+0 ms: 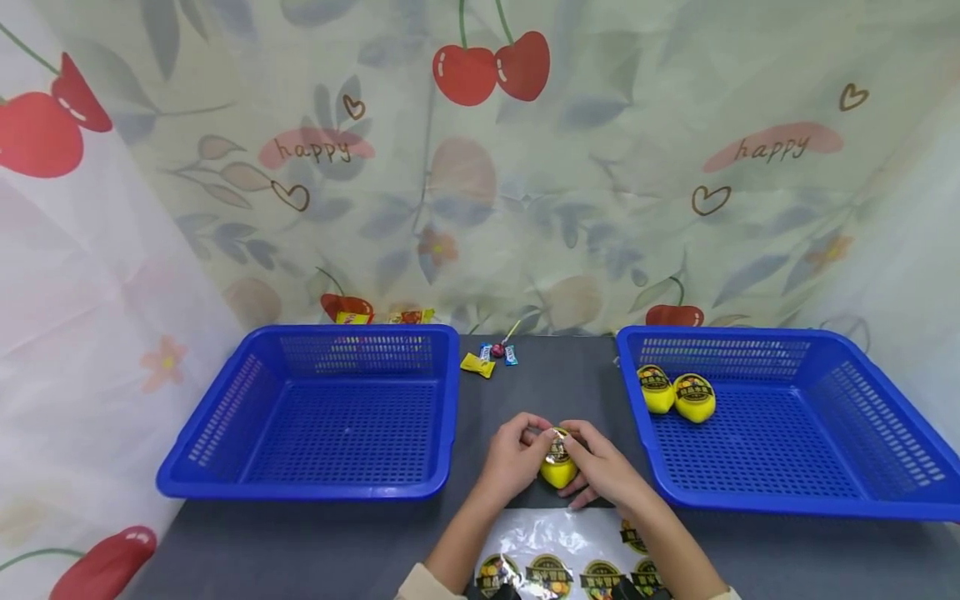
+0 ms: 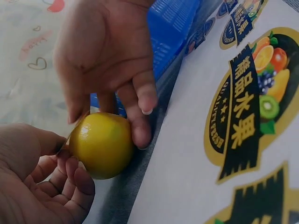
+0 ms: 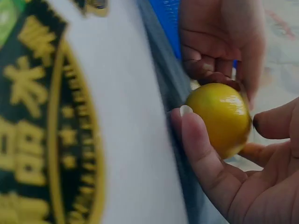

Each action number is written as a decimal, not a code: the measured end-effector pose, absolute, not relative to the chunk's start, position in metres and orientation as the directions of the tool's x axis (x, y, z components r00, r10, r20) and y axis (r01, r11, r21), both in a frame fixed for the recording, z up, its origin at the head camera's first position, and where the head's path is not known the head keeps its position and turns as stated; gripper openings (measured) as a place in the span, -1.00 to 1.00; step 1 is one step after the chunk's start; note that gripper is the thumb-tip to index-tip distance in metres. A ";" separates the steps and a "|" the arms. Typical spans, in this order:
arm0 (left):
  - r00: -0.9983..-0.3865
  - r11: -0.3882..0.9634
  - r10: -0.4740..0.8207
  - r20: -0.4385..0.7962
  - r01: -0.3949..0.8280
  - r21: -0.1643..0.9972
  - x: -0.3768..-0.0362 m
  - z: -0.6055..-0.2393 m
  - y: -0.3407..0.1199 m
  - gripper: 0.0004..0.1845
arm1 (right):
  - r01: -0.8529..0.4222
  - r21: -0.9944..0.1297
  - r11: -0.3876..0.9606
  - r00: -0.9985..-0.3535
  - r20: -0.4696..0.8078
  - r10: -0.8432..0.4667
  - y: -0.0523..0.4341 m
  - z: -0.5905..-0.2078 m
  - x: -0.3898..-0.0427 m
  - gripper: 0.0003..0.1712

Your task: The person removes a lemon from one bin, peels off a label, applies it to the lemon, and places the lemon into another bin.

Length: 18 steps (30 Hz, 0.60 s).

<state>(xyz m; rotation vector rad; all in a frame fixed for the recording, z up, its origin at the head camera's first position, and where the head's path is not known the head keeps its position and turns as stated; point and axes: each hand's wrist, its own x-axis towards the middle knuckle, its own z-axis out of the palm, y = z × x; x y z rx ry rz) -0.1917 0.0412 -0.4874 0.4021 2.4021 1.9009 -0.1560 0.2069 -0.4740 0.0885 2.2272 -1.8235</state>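
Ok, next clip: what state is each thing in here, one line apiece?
Lemon: on the table, held between both hands, sticker on top.
Left hand: grips the lemon.
Right hand: fingers curled round the lemon.
Left basket: empty.
Right basket: holds two stickered lemons.
Sticker sheet: flat on the table, some stickers left.
Candies: loose on the table.

Sticker sheet (image 1: 570,542) cut off at btm edge; far candies (image 1: 491,357) too small to ID.
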 end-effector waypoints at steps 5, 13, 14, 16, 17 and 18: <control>-0.963 0.195 0.239 0.125 0.174 0.965 -0.193 -0.490 0.041 -0.84 | 0.188 -0.961 0.200 -0.969 -0.215 -0.122 0.208 -0.479 -0.160 -0.51; -0.963 0.166 0.255 0.091 0.136 0.977 -0.196 -0.502 0.035 -0.78 | 0.194 -0.969 0.152 -0.968 -0.214 -0.130 0.210 -0.485 -0.161 -0.51; -0.962 0.162 0.263 0.076 0.122 0.979 -0.196 -0.503 0.034 -0.77 | 0.200 -0.969 0.145 -0.966 -0.219 -0.134 0.210 -0.485 -0.161 -0.51; -0.956 0.153 0.290 0.039 0.086 0.984 -0.196 -0.504 0.032 -0.75 | 0.214 -0.969 0.128 -0.962 -0.231 -0.144 0.211 -0.486 -0.162 -0.50; -0.950 0.147 0.310 0.015 0.063 0.987 -0.197 -0.504 0.030 -0.74 | 0.220 -0.968 0.119 -0.960 -0.237 -0.150 0.212 -0.487 -0.162 -0.50; -0.943 0.138 0.333 -0.010 0.038 0.990 -0.196 -0.503 0.029 -0.74 | 0.227 -0.968 0.111 -0.958 -0.242 -0.154 0.212 -0.487 -0.163 -0.50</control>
